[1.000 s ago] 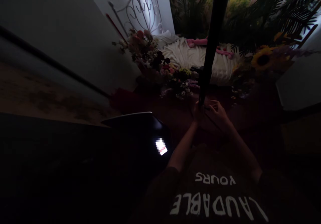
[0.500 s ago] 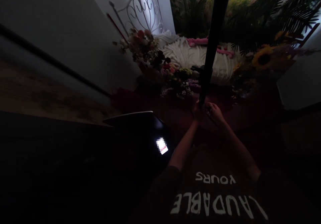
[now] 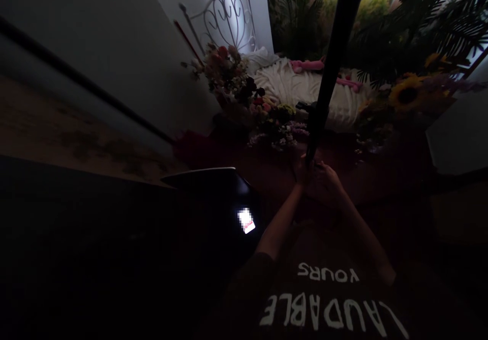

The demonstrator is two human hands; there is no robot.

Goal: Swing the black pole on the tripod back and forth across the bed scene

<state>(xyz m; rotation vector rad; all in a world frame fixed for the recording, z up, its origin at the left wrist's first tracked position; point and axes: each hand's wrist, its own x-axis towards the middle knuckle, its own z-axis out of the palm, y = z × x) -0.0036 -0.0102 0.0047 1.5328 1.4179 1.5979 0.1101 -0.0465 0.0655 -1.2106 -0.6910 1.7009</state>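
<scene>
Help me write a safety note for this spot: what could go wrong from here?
1. The dark pole might tip if the left hand, which appears to hold it low down, slips; flowers and a pale draped cloth lie beyond.
2. The right hand is close beside the pole, so pinched fingers seem possible.
3. Light around both hands is dim, so a poor grip could go unnoticed.

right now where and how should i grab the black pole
Probably low on the black pole, below the dark protruding piece, from the person's side: it looks straight and slim there, and the left hand grips that end.
</scene>
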